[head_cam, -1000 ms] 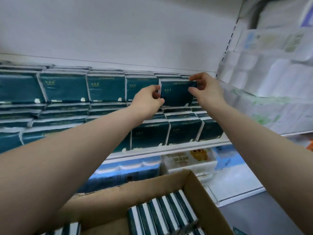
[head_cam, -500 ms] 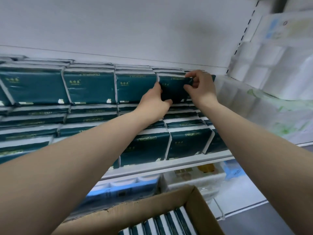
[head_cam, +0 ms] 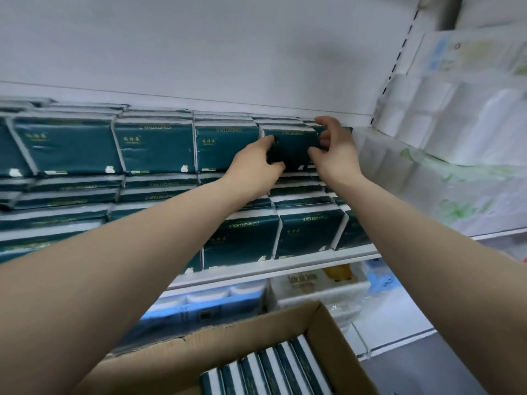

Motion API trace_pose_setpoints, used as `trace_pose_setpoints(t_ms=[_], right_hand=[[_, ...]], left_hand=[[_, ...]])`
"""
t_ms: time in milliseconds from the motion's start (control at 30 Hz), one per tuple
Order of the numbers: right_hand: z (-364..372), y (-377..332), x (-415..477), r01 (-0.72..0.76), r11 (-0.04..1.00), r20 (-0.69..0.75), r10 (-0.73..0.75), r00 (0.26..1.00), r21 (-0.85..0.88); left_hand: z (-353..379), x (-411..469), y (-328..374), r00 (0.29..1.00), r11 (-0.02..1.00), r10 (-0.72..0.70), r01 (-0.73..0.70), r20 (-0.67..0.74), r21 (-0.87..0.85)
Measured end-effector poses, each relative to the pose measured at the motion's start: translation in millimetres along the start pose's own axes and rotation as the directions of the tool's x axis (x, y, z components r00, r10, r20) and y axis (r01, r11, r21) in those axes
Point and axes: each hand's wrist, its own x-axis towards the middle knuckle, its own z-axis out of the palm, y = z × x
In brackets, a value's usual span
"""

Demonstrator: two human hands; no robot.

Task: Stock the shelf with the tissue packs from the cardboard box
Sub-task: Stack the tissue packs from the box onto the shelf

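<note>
Shelf [head_cam: 313, 262], "COMFORTABLE" pack [head_cam: 291, 143] — left hand [head_cam: 256, 163], right hand [head_cam: 336, 155] gripping

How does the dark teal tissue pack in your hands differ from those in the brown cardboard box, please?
The held teal tissue pack is up on the shelf, gripped by the left hand and right hand; the boxed packs lie untouched. It shows its broad face; they stand on edge. Both have teal wrapping.

Two hands [head_cam: 256, 163] [head_cam: 336, 155], one cardboard box [head_cam: 228, 343].
</note>
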Motion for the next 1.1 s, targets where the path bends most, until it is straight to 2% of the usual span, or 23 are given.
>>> trace_pose_setpoints(t_ms=[400,633,767,833,967,1100], right_hand=[[-30.3,-45.1,-107.8,0.087,0.994,0.015,-0.088,0.996,0.059],[-17.2,-47.8,-209.5,0.092,0.988,0.040,-0.097,0.994,0.124],[5.7,-33.0,-268.4,0.031,0.990,0.122,-0.048,0.991,0.135],[17.8,-23.7,-293.4,-0.011,0.992,0.182,-0.012,0.983,0.128],[42.7,-5.4,-330.9,-0.107,0.992,0.333,0.080,0.940,0.065],[68.8,7.6,-347.8,-0.203,0.970,0.508,0.243,0.827,-0.133]], left_hand=[[-29.6,-86.5,14.7,0.990,0.983,0.060,-0.081,-0.127,-0.166],[-36.6,-167.7,-7.9,0.994,0.964,0.048,-0.070,-0.094,-0.256],[-28.8,-215.2,-40.4,1.000,0.974,0.023,-0.026,-0.016,-0.225],[-21.3,-236.4,-59.1,0.999,0.974,-0.002,0.012,0.044,-0.227],[-2.6,-274.9,-97.8,0.972,0.963,-0.158,0.190,0.171,-0.190],[17.8,-305.0,-144.0,0.892,0.902,-0.343,0.401,0.296,-0.162]])
